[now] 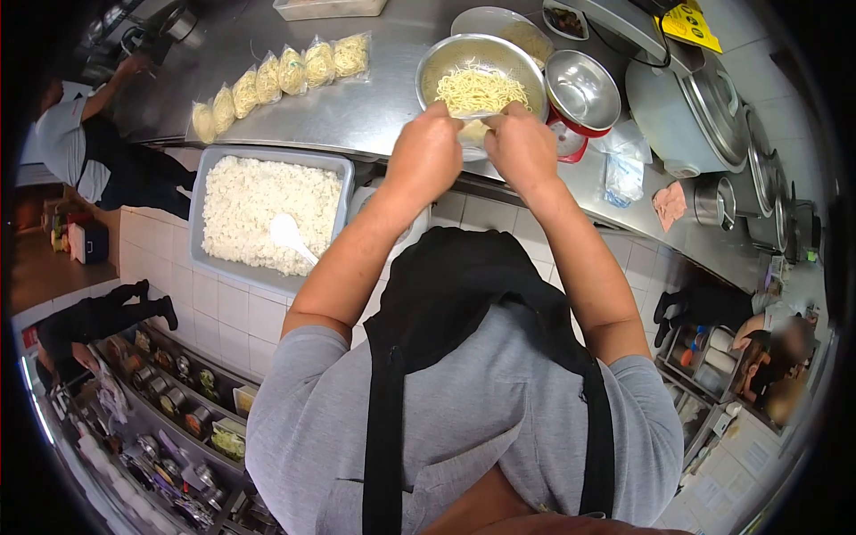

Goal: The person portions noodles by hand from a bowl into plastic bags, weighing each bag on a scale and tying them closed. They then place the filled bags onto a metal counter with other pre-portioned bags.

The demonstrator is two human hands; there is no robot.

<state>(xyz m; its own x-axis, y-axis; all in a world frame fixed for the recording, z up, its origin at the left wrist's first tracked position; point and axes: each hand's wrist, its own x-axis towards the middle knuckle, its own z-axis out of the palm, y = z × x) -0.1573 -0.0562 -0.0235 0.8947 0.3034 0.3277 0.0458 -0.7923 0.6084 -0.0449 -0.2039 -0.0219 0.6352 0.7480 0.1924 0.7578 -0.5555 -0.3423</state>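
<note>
No legible txt; print on yellow pkg (704,33) too sm.

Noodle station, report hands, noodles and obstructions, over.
Left hand and right hand curled at colander's near rim, exact grip unclear. Noodles inside. Steel bowl on red scale close on right, nothing visibly blocking.

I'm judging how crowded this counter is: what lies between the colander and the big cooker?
The head view shows a metal bowl between the colander and the big cooker; the bowl sits over a red scale.
</note>
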